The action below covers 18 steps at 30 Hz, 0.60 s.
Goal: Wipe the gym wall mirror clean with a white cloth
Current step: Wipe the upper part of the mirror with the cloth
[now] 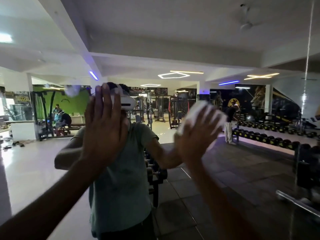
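The wall mirror (173, 40) fills the whole view and reflects the gym and my own body in a green shirt. My left hand (105, 125) is flat against the glass, fingers together and pointing up, holding nothing. To its right my right hand (195, 134) presses a white cloth (202, 113) against the mirror; hand and cloth are motion-blurred. The cloth shows above and between my fingers. A whitish smear (72, 90) sits on the glass at the upper left of my left hand.
A vertical mirror seam (307, 66) runs down the right side. Reflected in the glass are a dumbbell rack (270, 137), weight machines (159, 108), people at the left and right, and a dumbbell stand (155, 174) just behind my reflection.
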Available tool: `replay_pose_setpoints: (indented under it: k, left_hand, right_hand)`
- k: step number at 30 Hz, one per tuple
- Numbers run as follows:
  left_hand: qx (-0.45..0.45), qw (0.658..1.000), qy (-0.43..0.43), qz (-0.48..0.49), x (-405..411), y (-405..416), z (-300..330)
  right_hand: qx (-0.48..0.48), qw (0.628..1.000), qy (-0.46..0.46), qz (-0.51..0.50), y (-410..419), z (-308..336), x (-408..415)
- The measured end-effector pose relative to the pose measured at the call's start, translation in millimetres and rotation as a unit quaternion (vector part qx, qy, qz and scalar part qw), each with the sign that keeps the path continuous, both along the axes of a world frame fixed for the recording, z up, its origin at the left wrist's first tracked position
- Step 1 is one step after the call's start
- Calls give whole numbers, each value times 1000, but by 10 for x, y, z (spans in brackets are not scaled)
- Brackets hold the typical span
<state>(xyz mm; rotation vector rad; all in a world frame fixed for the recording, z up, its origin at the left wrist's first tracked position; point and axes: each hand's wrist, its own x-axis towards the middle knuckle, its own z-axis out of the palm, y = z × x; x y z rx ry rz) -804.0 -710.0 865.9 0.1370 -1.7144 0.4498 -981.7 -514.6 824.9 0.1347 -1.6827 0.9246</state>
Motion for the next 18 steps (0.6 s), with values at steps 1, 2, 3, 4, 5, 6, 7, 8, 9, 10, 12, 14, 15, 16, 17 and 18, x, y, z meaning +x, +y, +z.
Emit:
replay_pose_setpoints:
  k: [1, 2, 3, 4, 5, 6, 7, 8, 9, 10, 12, 14, 15, 16, 17, 18]
  left_hand:
    - [7, 1000, -2, -3, -36, 45, -125]
    - [16, 1000, -4, -7, -71, 81, -223]
    - [22, 1000, -5, -8, -92, 108, -291]
    - [24, 1000, -11, -7, -108, 132, -349]
    - [22, 1000, -17, -7, -110, 140, -393]
    - [21, 1000, -20, -7, -97, 139, -426]
    - [17, 1000, -22, -7, -72, 123, -447]
    - [9, 1000, -23, -5, -34, 96, -456]
    - [2, 1000, -27, 1, 1, 72, -470]
    - [-2, 999, -31, 7, 30, 49, -480]
    - [10, 999, -30, 19, 54, 79, -522]
    - [40, 999, -18, 15, -9, 234, -590]
    - [52, 998, -20, 2, -76, 352, -621]
    - [54, 998, -29, -16, -164, 491, -647]
    - [50, 997, -41, -36, -269, 641, -666]
    - [40, 996, -51, -54, -372, 774, -672]
  right_hand:
    - [73, 997, 13, 30, -222, -254, 267]
    - [179, 980, 40, 75, -394, -534, 497]
    - [283, 949, 78, 115, -471, -769, 659]
    - [357, 916, 116, 140, -446, -925, 677]
    - [397, 892, 146, 157, -314, -959, 560]
    - [403, 885, 170, 162, -133, -901, 378]
    - [380, 896, 174, 152, 79, -818, 167]
    - [330, 921, 167, 125, 293, -739, -71]
    - [253, 953, 138, 95, 523, -670, -309]
    - [165, 980, 92, 69, 732, -599, -527]
    - [12, 998, -16, 62, 923, -488, -703]
    - [-64, 995, -58, 48, 668, -490, -519]
    - [-50, 997, -52, 31, 460, -580, -342]
    - [3, 999, -37, 26, 245, -742, -113]
    - [87, 995, -19, 51, 68, -955, 105]
    - [181, 979, 6, 88, -46, -1165, 283]
